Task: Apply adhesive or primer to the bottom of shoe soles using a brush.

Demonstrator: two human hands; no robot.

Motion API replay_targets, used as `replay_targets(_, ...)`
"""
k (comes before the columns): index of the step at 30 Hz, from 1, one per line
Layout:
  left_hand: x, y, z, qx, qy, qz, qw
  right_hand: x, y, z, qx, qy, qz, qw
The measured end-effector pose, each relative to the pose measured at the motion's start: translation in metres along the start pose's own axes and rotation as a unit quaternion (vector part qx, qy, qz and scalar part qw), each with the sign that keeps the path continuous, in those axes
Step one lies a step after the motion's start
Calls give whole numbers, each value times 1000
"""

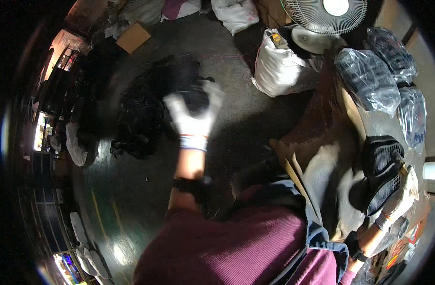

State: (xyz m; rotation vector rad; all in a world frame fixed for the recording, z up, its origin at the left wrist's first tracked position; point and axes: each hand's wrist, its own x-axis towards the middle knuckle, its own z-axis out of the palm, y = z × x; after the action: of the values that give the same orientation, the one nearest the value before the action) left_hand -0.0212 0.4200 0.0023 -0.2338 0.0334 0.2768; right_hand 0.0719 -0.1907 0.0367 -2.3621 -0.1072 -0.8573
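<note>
Head view. The person's left hand (194, 111), in a white glove, is reaching out over the floor at 12 o'clock from the torso. It is blurred, fingers half curled around a dark piece (194, 96); whether it is truly clamped, cannot tell. Just beyond, at 11 o'clock, one heap of black material (143, 111) is lying on the dark floor (132, 190).

The right hand (401, 190), also gloved, is resting at 3 o'clock on the worktable (364, 118), fingers closing on the edge of two black shoe soles (382, 173) stacked tread-up.

Count around: three clear bags of dark goods (369, 80) along the table at 1–2 o'clock; one full white sack (274, 64) standing between floor heap and table; one fan (329, 14) at 1 o'clock; one flat cardboard sheet (133, 37) at 11 o'clock.
</note>
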Motion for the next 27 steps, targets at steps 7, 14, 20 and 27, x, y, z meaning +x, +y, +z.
replay_targets(7, 114, 16, -24, 63, 4, 147, 987, -7, -32, -35, -249, 1, -17, 968)
replay_targets(14, 126, -264, -138, 740, -357, -119, 557, -32, -15, -39, -468, 65, -50, 880)
replay_targets(20, 70, -485, -131, 711, -534, -155, 430, -50, 77, -127, -191, 197, 102, 956)
replay_targets(27, 59, -571, -173, 593, -798, 90, 52, -55, 131, -156, -104, 241, 162, 951)
